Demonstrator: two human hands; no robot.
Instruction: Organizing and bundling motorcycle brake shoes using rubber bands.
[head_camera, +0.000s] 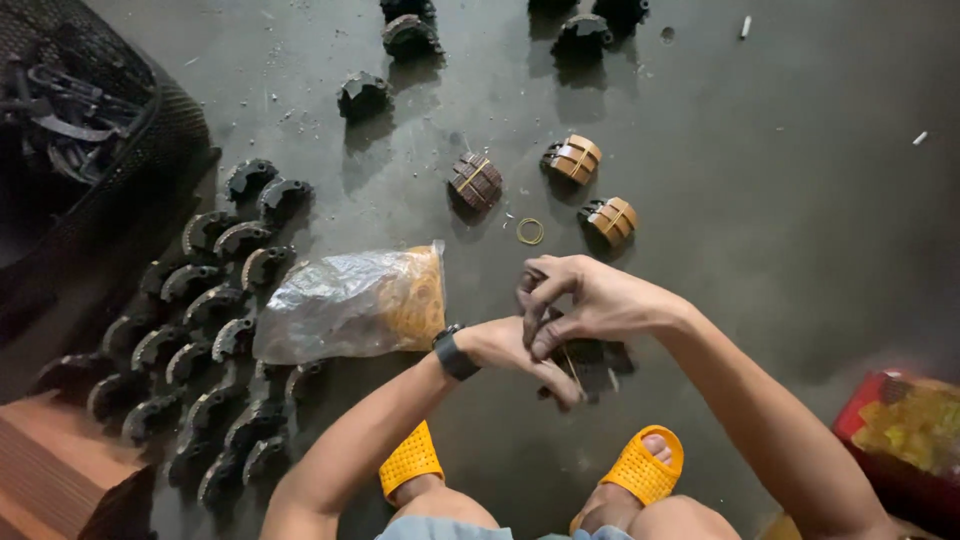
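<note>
Seen from above, a squatting person's right hand (590, 300) pinches a thin rubber band, its grip narrow, while the left hand (520, 350) closes around a dark stack of curved brake shoes (590, 362) held just above the floor (780, 200) between orange sandals (645, 468). The step in hand appears to be banding the stack; stretching the band over it likely comes next. Beyond lie three bound bundles (572, 158), a loose rubber band (530, 231), a plastic bag of bands (350, 303) and rows of unbundled shoes (200, 340).

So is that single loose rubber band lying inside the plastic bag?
No, the rubber band lies on the bare floor, apart from the plastic bag.
</note>
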